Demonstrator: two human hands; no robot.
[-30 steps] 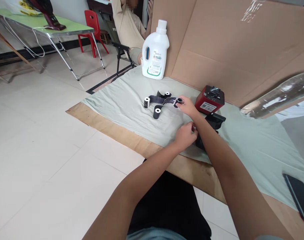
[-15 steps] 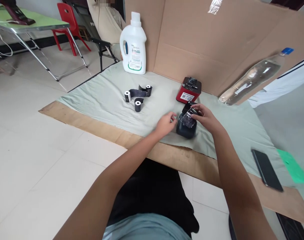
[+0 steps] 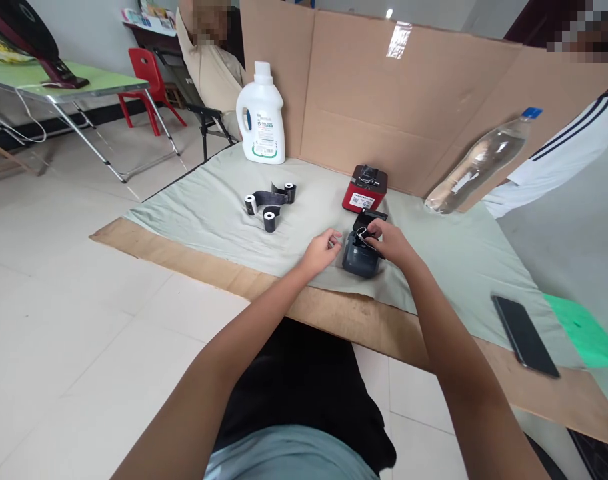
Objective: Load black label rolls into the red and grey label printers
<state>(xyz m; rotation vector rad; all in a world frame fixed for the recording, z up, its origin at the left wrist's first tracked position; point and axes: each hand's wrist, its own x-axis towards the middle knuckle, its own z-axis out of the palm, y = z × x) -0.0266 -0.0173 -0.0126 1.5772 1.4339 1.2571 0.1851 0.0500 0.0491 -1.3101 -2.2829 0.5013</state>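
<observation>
A dark portable printer [image 3: 360, 259] stands near the front edge of the cloth, its black lid [image 3: 368, 219] tipped up at the back. My right hand [image 3: 390, 241] is over the top of it, fingertips closed on a small dark piece with a pale oval end [image 3: 361, 232]. Much of that piece is hidden by the fingers and the printer. Just left of the printer, my left hand [image 3: 324, 250] hovers with fingers loosely curled and apart, holding nothing. Farther left lie three small black rolls [image 3: 269, 222] with white cores, their strips partly unwound.
Behind the printer sits a red and black box [image 3: 364, 190]. A white detergent bottle [image 3: 261, 123] and a clear bottle [image 3: 479, 163] stand by the cardboard wall [image 3: 364, 100]. At right lie a phone [image 3: 525, 337] and a green sheet [image 3: 584, 333]. Other people are beyond the cardboard.
The clear-looking piece in my right hand has turned and dropped lower over the printer, now showing a pale oval end. My left hand stays beside the printer. The view has tilted up slightly.
</observation>
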